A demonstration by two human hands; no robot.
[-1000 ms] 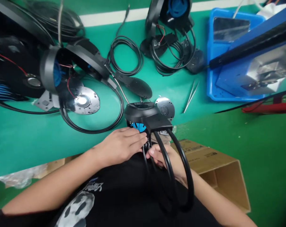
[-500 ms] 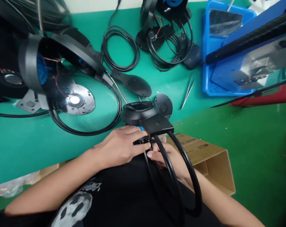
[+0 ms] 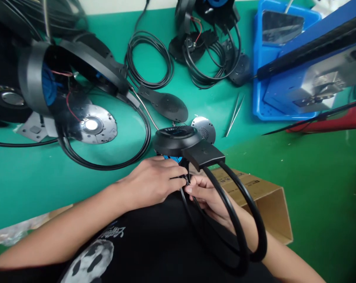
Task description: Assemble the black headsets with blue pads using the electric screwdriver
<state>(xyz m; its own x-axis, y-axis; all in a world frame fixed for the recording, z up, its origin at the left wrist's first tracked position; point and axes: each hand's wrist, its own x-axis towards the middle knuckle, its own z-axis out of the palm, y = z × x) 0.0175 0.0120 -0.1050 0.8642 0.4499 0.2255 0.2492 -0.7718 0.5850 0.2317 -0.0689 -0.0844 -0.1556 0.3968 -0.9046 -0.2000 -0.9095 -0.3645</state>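
Observation:
Close to my body, a black headset [image 3: 207, 154] is tilted, its round ear cup toward the table edge and two black headband tubes looping down over my right forearm. My left hand [image 3: 154, 181] is closed on the headset's underside, below the cup, where a bit of blue shows. Thumb and fingers of my right hand [image 3: 206, 192] pinch a small dark part by a thin black cable [image 3: 185, 202], close to my left fingertips. Its exact shape is hidden by the fingers. Just beyond the cup lie a perforated round plate [image 3: 206, 129] and an oval black cover [image 3: 169, 106].
An opened headset [image 3: 107, 70] with a bare speaker lies at left. Behind are a coiled cable [image 3: 150, 80] and another headset [image 3: 185, 23]. Tweezers [image 3: 234, 118] lie near a blue tray [image 3: 256, 94]. A cardboard box [image 3: 263, 190] stands below at right.
The headset has shifted slightly right and turned, its headband tubes swinging right. My right hand has edged right, still pinching the small part; my left hand stays nearly in place.

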